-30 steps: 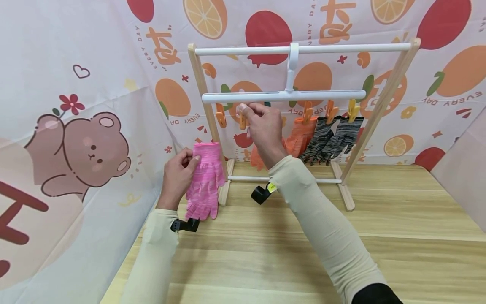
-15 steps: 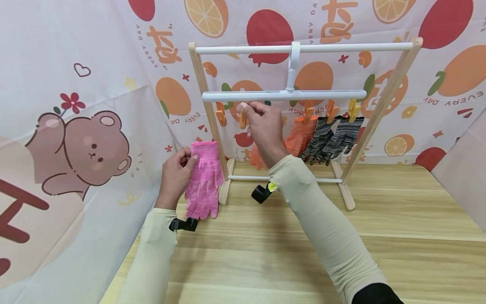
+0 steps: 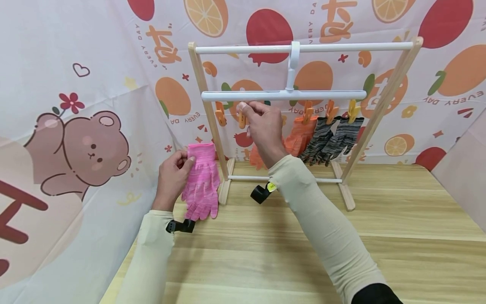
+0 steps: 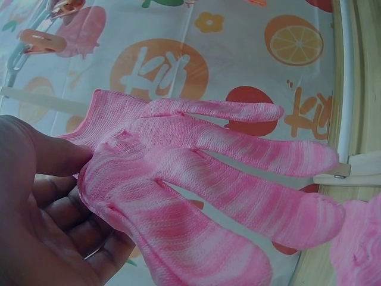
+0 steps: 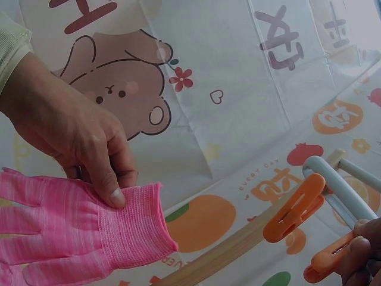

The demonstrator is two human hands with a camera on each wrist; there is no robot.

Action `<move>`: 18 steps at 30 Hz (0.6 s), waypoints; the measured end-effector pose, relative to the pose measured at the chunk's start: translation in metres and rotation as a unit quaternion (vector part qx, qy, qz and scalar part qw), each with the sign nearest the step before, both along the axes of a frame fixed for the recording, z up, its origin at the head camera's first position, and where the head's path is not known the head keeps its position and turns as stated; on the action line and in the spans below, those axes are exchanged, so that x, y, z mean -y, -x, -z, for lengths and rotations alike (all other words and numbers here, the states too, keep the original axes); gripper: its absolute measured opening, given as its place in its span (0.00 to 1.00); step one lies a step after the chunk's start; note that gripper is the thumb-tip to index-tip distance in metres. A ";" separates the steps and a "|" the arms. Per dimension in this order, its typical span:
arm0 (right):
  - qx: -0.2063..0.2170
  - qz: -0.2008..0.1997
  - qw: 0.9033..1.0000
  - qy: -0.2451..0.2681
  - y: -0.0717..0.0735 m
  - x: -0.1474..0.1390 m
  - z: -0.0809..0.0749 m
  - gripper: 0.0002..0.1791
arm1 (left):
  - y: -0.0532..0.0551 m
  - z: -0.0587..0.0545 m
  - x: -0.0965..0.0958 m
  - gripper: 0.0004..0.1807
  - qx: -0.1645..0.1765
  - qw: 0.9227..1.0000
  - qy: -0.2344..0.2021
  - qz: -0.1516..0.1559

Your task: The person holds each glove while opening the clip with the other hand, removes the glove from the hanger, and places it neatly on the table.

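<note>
A pink knit glove (image 3: 202,181) hangs fingers down, pinched at its cuff edge by my left hand (image 3: 171,177) left of the rack. In the left wrist view the glove's fingers (image 4: 256,143) point away from the thumb. My right hand (image 3: 263,128) pinches an orange clothespin (image 3: 242,120) under the hanger bar (image 3: 250,96). At the bar's left end hangs another orange clothespin (image 3: 220,115), which the right wrist view shows with nothing in it. More pink knit fabric (image 4: 360,244) shows at the left wrist view's lower right.
The wooden rack (image 3: 379,114) carries the white hanger from its top rod (image 3: 243,49). Right of my hand, orange gloves (image 3: 301,137) and grey-black striped gloves (image 3: 338,137) hang from clothespins. Printed cloth walls stand behind and to the left of the wooden table (image 3: 288,261).
My left hand has drifted slightly left with the pink glove, a little away from the rack post. My right hand has stayed at the orange clothespin.
</note>
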State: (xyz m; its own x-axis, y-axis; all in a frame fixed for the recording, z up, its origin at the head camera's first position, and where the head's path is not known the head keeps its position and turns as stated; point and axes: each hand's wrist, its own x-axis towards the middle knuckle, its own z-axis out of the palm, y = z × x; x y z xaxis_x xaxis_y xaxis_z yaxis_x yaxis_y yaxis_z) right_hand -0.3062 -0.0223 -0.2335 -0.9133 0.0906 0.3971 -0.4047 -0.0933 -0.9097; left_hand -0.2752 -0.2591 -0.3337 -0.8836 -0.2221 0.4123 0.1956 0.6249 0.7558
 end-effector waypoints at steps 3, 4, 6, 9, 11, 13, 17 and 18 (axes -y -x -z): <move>-0.001 0.000 1.000 0.001 -0.001 0.000 0.000 0.14 | -0.001 0.000 0.001 0.12 0.004 1.000 0.002 -0.003; 0.000 0.000 1.000 0.000 -0.001 0.000 -0.001 0.14 | -0.001 0.000 0.002 0.13 0.004 1.000 0.004 -0.004; 0.002 0.002 1.000 -0.001 -0.002 0.000 -0.001 0.14 | -0.001 0.000 0.002 0.13 0.005 1.000 0.006 -0.007; 0.006 0.004 1.000 -0.001 -0.002 0.000 -0.001 0.14 | -0.001 0.001 0.004 0.13 0.006 1.000 0.008 -0.010; 0.007 0.004 1.000 0.001 -0.002 0.000 0.000 0.13 | -0.001 0.001 0.005 0.13 0.005 1.000 0.011 -0.010; 0.007 0.004 1.000 0.001 -0.001 0.000 0.000 0.13 | -0.002 0.001 0.007 0.13 0.005 1.000 0.011 -0.010; 0.007 0.002 1.000 0.000 -0.001 -0.001 0.000 0.13 | -0.002 0.001 0.008 0.13 0.007 1.000 0.012 -0.012; 0.007 0.002 1.000 0.000 0.000 -0.001 0.000 0.13 | -0.003 0.001 0.008 0.13 0.008 1.000 0.012 -0.013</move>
